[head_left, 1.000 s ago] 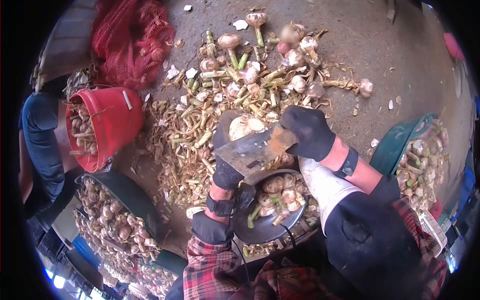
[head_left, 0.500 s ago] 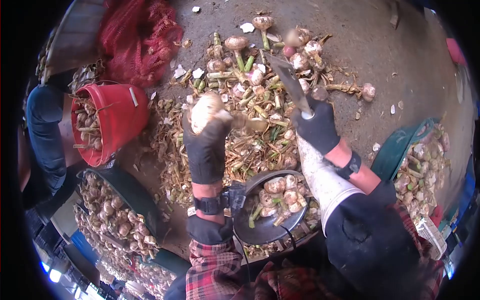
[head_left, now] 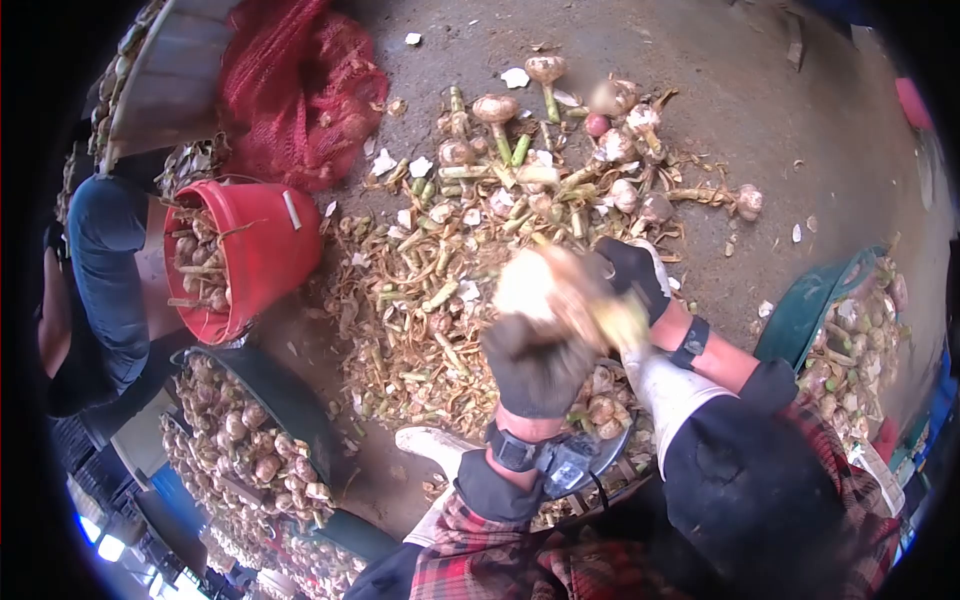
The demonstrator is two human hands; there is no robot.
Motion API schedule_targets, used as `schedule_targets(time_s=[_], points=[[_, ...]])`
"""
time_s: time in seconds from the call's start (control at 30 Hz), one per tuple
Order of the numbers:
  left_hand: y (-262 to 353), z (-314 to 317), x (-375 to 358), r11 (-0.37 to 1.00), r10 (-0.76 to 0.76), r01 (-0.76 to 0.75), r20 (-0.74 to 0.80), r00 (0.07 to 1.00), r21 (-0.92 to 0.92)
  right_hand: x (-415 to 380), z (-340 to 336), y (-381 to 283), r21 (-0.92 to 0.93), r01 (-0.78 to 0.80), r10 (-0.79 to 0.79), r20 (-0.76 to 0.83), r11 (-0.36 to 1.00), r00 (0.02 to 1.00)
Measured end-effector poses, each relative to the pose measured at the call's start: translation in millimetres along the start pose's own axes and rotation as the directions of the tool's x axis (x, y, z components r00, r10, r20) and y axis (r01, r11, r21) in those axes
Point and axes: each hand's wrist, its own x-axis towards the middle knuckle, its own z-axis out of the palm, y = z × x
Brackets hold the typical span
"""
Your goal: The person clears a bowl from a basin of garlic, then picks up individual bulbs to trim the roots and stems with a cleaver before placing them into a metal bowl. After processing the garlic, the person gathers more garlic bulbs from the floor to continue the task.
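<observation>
My left hand (head_left: pixel 538 365), in a dark glove, is closed on a large garlic bulb (head_left: pixel 535 290), whose stalk and roots smear with motion toward the right. Close beside the stalk is my right hand (head_left: pixel 635 275), gloved and closed; the knife seen in it earlier is not clearly visible now. Below the hands, a metal bowl (head_left: pixel 610 455) holding garlic bulbs (head_left: pixel 605 410) is partly hidden by my left wrist. Beyond the hands, a pile of cut stalks and peelings (head_left: pixel 430 330) covers the ground, with whole garlic (head_left: pixel 495 110) at its far side.
A red bucket (head_left: pixel 275 250) of garlic lies tilted at left, near another person's leg (head_left: pixel 115 260). Behind it is a red mesh sack (head_left: pixel 300 90). Green tubs with garlic stand at lower left (head_left: pixel 285 400) and right (head_left: pixel 810 300).
My left hand has moved right and down with the bulb, close to my right hand. The raised knife blade is no longer clearly seen. The whole view has shifted slightly.
</observation>
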Motion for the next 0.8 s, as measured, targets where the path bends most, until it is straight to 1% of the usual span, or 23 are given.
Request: schedule_targets(time_s=[0.03,0.07,0.1,0.13,0.17,0.23,0.27,0.3,0.33,0.37,0.43,0.47,0.5,0.53,0.63,0.67,0.7,0.73,0.77,0.8], points=[[14,0,-13,0.948,-0.263,0.238,0.099,0.96,0.212,-3,0,4,-0.059,0.005,0.001,0.099,0.998,0.995],[30,0,-19,0.798,-0.521,0.42,0.142,0.842,0.433,-2,1,4,-0.081,0.006,0.006,0.143,0.997,0.99],[46,2,-17,0.564,-0.744,0.525,0.116,0.658,0.638,-2,1,5,-0.107,0.009,0.011,0.181,0.994,0.983],[63,4,-10,0.337,-0.819,0.504,-0.017,0.574,0.795,-1,-2,2,-0.076,-0.013,0.028,0.207,0.997,0.978],[82,-3,-3,0.095,-0.832,0.374,-0.133,0.538,0.922,-2,-3,1,-0.074,-0.022,0.036,0.201,0.997,0.979],[106,-21,25,-0.062,-0.63,0.22,-0.209,0.748,0.974,-4,-4,-1,-0.017,-0.029,0.031,0.167,0.999,0.985],[106,-25,45,-0.2,-0.439,0.107,-0.187,0.879,0.974,0,-7,-4,-0.007,-0.039,0.04,0.158,0.999,0.987],[104,-23,72,-0.351,-0.236,0.016,-0.105,0.966,0.936,3,-7,-5,-0.011,-0.036,0.037,0.153,0.999,0.988],[97,-19,102,-0.453,-0.111,-0.068,0.019,0.994,0.889,6,-8,-5,-0.021,-0.044,0.046,0.096,0.999,0.994],[87,-15,132,-0.556,-0.002,-0.131,0.156,0.988,0.821,7,-9,-4,-0.03,-0.056,0.057,0.038,0.998,0.998],[62,-6,183,-0.748,0.102,-0.179,0.377,0.92,0.639,8,-9,4,-0.05,-0.053,0.053,0.0,0.997,0.999],[52,-3,208,-0.816,0.139,-0.068,0.309,0.941,0.574,7,-9,9,-0.043,-0.125,0.126,0.021,0.991,0.992],[43,-3,231,-0.868,0.183,0.042,0.242,0.953,0.494,5,-9,13,-0.037,-0.199,0.2,0.044,0.979,0.979],[38,-3,247,-0.889,0.197,0.1,0.175,0.965,0.446,5,-9,16,-0.034,-0.216,0.217,0.036,0.976,0.976],[37,-8,266,-0.885,0.17,0.084,0.149,0.974,0.458,9,-18,13,-0.066,-0.173,0.174,0.005,0.983,0.985],[37,-11,265,-0.9,0.157,0.074,0.16,0.974,0.43,10,-20,12,-0.067,-0.179,0.179,0.003,0.982,0.984],[38,-15,262,-0.901,0.155,0.074,0.158,0.975,0.427,11,-20,12,-0.001,-0.201,0.201,-0.012,0.98,0.98],[38,-16,256,-0.816,0.161,-0.042,0.297,0.941,0.576,14,-21,11,0.066,-0.218,0.22,-0.027,0.974,0.975],[39,-16,248,-0.706,0.19,-0.179,0.427,0.884,0.686,18,-23,8,0.07,-0.218,0.22,-0.03,0.973,0.975],[40,-7,232,-0.625,0.166,-0.291,0.488,0.857,0.724,24,-29,1,0.028,-0.19,0.191,-0.078,0.981,0.978]])
